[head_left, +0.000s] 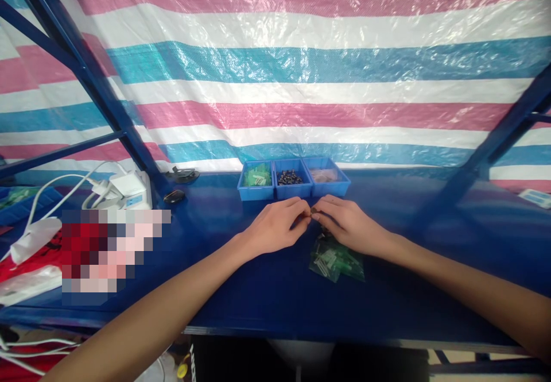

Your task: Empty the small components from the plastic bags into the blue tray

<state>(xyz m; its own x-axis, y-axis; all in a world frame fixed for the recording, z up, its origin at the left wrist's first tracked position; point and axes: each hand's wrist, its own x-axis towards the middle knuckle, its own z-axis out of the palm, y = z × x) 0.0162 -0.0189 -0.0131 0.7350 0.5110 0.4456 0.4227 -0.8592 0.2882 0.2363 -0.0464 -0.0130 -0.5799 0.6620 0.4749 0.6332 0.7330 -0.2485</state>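
Between fingertips of left hand (275, 228), right hand (349, 227): small dark part (313, 212).

Head-worn view, looking forward and down – blue bench (267, 290) close below

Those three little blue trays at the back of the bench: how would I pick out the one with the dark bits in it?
Find the blue bench under the striped tarp; three small blue trays sit in a row just beyond the hands. The middle tray is the one. It holds small dark pieces, while the left tray holds pale green parts and the right tray pinkish ones.
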